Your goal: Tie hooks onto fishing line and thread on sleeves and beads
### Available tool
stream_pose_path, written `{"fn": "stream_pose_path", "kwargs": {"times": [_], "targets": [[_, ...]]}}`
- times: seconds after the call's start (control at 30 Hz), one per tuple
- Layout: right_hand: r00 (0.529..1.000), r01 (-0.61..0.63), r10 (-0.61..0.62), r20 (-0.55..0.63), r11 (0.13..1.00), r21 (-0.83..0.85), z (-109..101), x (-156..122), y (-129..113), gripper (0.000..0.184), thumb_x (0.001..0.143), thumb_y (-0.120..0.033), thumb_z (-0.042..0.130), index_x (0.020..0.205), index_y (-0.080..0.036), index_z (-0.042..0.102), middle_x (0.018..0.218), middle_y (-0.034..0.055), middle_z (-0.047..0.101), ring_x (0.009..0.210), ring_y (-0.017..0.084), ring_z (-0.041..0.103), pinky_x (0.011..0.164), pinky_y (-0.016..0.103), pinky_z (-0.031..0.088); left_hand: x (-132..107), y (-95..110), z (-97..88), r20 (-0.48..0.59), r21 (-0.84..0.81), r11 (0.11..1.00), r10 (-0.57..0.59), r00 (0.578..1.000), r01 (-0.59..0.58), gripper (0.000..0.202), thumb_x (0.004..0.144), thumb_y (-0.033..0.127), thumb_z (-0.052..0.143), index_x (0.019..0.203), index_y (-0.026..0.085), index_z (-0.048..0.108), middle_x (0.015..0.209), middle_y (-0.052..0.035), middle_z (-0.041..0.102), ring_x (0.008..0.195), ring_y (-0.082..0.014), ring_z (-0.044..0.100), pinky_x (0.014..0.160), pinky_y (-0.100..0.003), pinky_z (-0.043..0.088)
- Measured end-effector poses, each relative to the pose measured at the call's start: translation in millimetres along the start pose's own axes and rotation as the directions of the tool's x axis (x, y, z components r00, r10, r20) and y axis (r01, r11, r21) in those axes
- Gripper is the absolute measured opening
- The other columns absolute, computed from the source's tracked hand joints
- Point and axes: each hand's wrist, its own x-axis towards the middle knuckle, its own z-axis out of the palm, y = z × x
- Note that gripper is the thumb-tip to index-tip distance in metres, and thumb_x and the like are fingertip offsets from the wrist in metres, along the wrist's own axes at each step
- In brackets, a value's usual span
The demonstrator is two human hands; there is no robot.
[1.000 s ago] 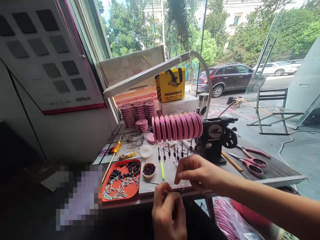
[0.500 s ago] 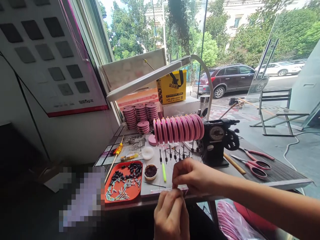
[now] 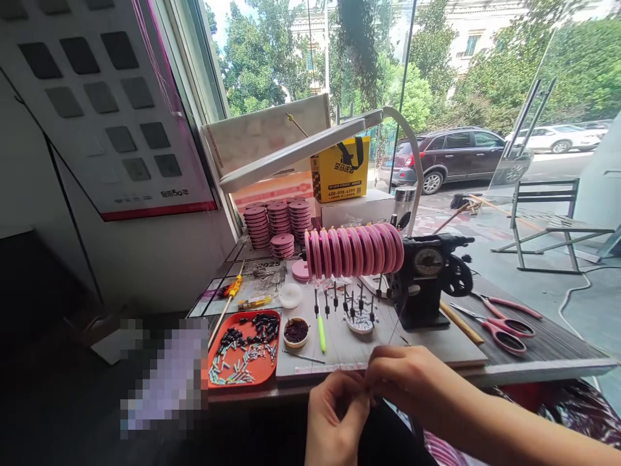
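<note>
Left hand (image 3: 337, 417) meets right hand (image 3: 405, 375), right of the red tray (image 3: 266, 371) | both grips: tips hidden, cannot tell | green stick (image 3: 321, 333): also right of tray

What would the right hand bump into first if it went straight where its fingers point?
Probably the left hand; it seems to be touching the right hand, though depth is unclear.

L grip (image 3: 327, 421) agst R grip (image 3: 405, 372)
</note>
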Motion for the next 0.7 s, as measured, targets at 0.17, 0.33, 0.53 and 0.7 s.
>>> {"fn": "stream_pose_path", "kwargs": {"times": [0.17,0.33,0.53,0.7], "targets": [[0.999,0.026,-0.026,-0.019,0.999,-0.020,0.9,0.0,1.8,0.021,0.086,-0.012,0.049,0.072,-0.015,0.065,0.071,0.0038,0.064,0.062,0.013,0.060,0.058,0.020,0.043,-0.2,1.6,1.6,-0.001,-0.008,0.998,-0.058,0.998,0.058,0.021,0.068,0.028,0.063,0.052,0.016,0.058,0.059,-0.0013,0.057,0.050,-0.0113,0.039,0.056,-0.026,0.034],[0.999,0.035,-0.036,-0.008,0.997,-0.067,1.5,-1.9,5.4,0.020,0.085,-0.012,0.053,0.069,-0.015,0.064,0.068,0.0031,0.062,0.058,0.012,0.058,0.055,0.019,0.041,-1.8,0.1,4.1,-0.036,0.068,0.997,0.037,0.999,-0.035,0.022,0.069,0.029,0.062,0.052,0.015,0.059,0.062,-0.0048,0.061,0.062,-0.0185,0.053,0.059,-0.027,0.038],[0.998,0.053,-0.049,0.033,0.987,-0.154,5.5,-2.6,7.8,0.023,0.082,-0.009,0.053,0.062,-0.016,0.060,0.063,0.0016,0.059,0.051,0.010,0.055,0.049,0.018,0.038,-1.5,-2.6,4.8,-0.028,0.106,0.994,0.015,0.999,-0.011,0.021,0.068,0.027,0.058,0.051,0.016,0.057,0.060,-0.0048,0.060,0.059,-0.0182,0.051,0.057,-0.027,0.037],[0.997,0.072,-0.063,0.048,0.971,-0.226,8.8,-1.7,7.8,0.021,0.077,-0.007,0.050,0.060,-0.016,0.056,0.061,0.0028,0.058,0.048,0.011,0.052,0.046,0.019,0.037,-1.0,-6.1,5.5,-0.025,0.111,0.994,0.010,1.000,-0.007,0.022,0.067,0.027,0.059,0.049,0.015,0.058,0.057,-0.0038,0.059,0.057,-0.0167,0.049,0.056,-0.027,0.034]]}}
